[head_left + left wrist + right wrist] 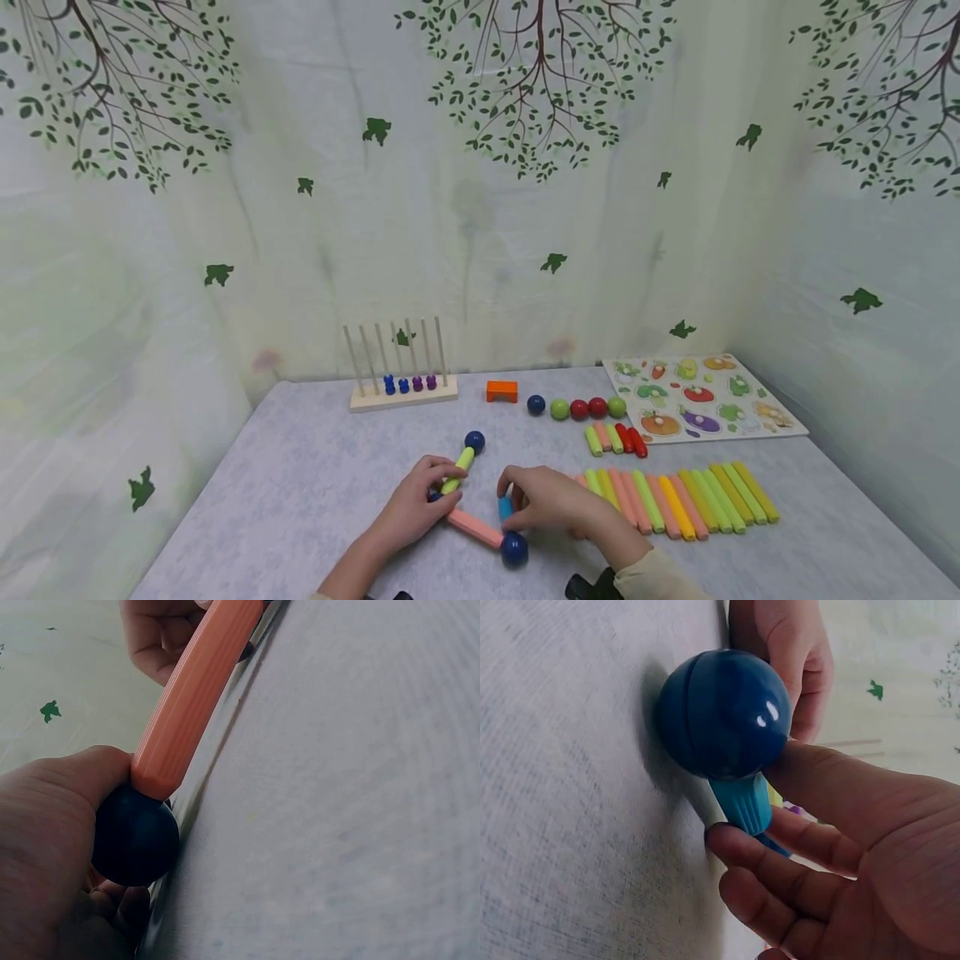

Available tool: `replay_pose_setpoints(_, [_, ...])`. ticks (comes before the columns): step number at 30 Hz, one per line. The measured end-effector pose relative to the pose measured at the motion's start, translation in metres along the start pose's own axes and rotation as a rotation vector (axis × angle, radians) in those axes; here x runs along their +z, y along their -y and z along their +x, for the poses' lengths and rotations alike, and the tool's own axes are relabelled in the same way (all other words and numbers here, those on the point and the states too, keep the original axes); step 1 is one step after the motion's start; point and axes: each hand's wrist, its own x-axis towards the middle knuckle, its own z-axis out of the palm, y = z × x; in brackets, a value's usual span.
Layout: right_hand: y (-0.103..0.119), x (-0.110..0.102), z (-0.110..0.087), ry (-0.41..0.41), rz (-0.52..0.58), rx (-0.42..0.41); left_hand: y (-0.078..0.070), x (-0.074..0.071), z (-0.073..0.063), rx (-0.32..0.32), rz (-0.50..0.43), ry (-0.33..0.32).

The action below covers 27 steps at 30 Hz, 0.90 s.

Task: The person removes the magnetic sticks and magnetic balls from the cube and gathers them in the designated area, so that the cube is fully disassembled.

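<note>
Ribbed sticks and balls form a joined chain on the table. My left hand [416, 504] grips the corner ball [136, 836], dark blue, its fingers also against a yellow-green stick [459, 471]. At that stick's far end is another dark blue ball [475, 442]. From the corner, a salmon-pink stick [476, 528] runs to a near dark blue ball [514, 550]. My right hand [551, 497] pinches a short blue stick [742, 804] standing against the near ball, thumb beside that ball. The fingers partly hide the blue stick.
Right of my hands lies a row of long coloured sticks [678, 502], with several short sticks [617, 439] behind. Loose balls [579, 409], an orange block [502, 391] and a pegged wooden stand [405, 398] line the back. A vegetable puzzle board [701, 396] lies back right.
</note>
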Motion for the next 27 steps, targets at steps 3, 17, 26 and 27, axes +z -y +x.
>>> replay_pose_setpoints(3, [-0.001,0.002,0.000,-0.010,0.020,-0.004,0.001,0.000,0.000,0.004,-0.003,-0.001])
replay_pose_setpoints(17, [-0.002,-0.005,0.004,-0.061,-0.184,0.009,-0.001,0.000,-0.002,-0.008,0.007,-0.007])
replay_pose_setpoints(26, [-0.020,-0.046,0.016,-0.176,-0.009,0.045,0.001,0.001,-0.002,-0.016,0.006,0.008])
replay_pose_setpoints(27, [-0.023,-0.053,0.017,-0.200,0.013,0.070,0.001,0.001,-0.001,-0.012,0.005,0.007])
